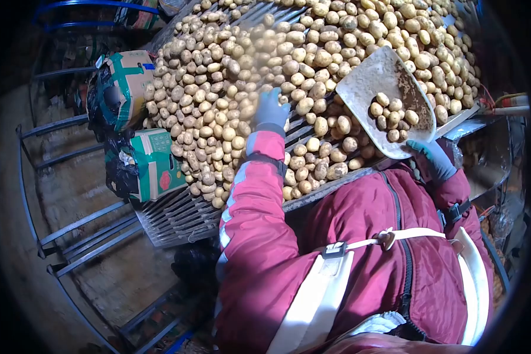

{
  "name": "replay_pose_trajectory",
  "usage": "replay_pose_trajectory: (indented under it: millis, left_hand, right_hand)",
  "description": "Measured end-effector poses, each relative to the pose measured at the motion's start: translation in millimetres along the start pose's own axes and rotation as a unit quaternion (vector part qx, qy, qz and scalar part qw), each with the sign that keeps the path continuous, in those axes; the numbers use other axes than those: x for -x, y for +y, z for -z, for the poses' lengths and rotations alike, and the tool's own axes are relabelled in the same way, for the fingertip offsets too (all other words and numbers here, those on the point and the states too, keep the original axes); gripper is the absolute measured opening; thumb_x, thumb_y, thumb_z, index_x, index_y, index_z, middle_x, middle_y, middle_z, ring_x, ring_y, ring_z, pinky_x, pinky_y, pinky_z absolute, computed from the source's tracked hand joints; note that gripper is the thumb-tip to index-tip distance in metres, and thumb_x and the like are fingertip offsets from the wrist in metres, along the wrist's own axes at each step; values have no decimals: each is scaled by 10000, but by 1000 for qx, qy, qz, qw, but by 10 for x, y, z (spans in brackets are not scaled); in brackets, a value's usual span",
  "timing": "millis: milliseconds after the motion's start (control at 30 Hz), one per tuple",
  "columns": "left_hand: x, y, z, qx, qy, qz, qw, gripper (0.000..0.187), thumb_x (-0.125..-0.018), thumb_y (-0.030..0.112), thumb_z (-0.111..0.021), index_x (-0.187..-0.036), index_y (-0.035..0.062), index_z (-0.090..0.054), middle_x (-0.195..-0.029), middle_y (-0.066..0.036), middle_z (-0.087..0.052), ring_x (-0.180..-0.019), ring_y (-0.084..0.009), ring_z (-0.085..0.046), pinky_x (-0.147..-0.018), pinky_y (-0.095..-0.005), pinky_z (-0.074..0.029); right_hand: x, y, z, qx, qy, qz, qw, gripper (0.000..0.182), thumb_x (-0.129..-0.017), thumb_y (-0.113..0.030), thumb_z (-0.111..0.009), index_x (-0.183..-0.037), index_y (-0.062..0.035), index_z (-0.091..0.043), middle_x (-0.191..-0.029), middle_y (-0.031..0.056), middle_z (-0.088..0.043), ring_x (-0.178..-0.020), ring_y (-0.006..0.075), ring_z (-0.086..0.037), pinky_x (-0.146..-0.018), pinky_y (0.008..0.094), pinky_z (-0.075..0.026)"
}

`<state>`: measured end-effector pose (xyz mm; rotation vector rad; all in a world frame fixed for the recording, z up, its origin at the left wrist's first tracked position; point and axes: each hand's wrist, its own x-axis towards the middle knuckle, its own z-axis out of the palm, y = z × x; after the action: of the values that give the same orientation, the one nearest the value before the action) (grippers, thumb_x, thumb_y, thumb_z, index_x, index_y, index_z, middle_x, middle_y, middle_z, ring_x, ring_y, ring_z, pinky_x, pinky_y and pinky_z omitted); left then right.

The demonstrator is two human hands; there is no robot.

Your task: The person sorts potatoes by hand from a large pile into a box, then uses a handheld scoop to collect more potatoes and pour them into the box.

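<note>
My left hand [271, 110], in a grey-blue glove, is over the heap of potatoes [209, 97] on the slatted table. Its fingers are curled, and a small pale bit of potato [283, 99] shows between the fingertips. My right hand [433, 159], gloved too, grips the near edge of a dirt-stained white scoop [360, 85]. The scoop tilts over the table's near edge, with several small potatoes [393, 112] and soil in it. More loose potatoes [312, 159] lie between the scoop and my left forearm.
Two taped cardboard boxes with black plastic, an upper one [127, 88] and a lower one [156, 165], stand left of the heap. Bare slats [177, 215] show at the table's lower left corner. Blue metal rails [76, 224] run along the left. A plastic-wrapped bin [484, 156] is at right.
</note>
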<state>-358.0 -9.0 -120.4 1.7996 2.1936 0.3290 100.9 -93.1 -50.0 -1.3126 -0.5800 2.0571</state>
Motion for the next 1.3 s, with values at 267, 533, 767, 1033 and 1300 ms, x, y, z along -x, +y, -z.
replay_pose_trajectory:
  millis: [267,533,767,1033,1300]
  left_hand:
    - [-161,-134,-356,79,42,26,996,470,-720,161,-803,-1171,84,-696,-1084,-141,-626,-968,-285,-649,-837,-392,-553]
    - [293,1337,439,601,-69,46,795,454,-855,26,-805,-1281,51,-650,-1085,-61,-668,-878,-117,-650,-794,-261,-566]
    - [-119,635,114,362,58,-47,929,442,-873,105,-781,-1292,31,-660,-1273,-92,-614,-1182,-192,-588,-1003,-338,-500]
    - [-40,285,-157,-30,134,-102,985,428,-926,200,-663,-1320,36,-638,-1296,-233,-626,-1213,-405,-585,-1076,-459,-463]
    - [-407,15,48,159,144,-40,976,345,-886,98,-621,-1215,30,-702,-1133,-217,-681,-1086,-366,-657,-982,-423,-522]
  right_hand:
    - [-1,-23,-8,51,41,-22,998,265,-947,-211,-717,-1131,-25,-681,-956,46,-709,-770,138,-642,-645,270,-498]
    - [-47,37,161,92,28,-27,995,270,-938,-250,-721,-1099,-33,-708,-863,26,-694,-677,120,-605,-576,257,-454]
    - [8,-46,-77,47,16,10,999,276,-934,-228,-725,-1111,-16,-721,-928,38,-714,-795,135,-634,-697,270,-489]
    - [-38,-63,92,59,28,-27,998,219,-912,-137,-719,-1078,-9,-656,-908,55,-669,-772,162,-614,-708,310,-467]
    - [48,-255,-122,97,89,-74,989,108,-878,-138,-753,-916,-63,-685,-643,-1,-609,-459,110,-532,-415,260,-392]
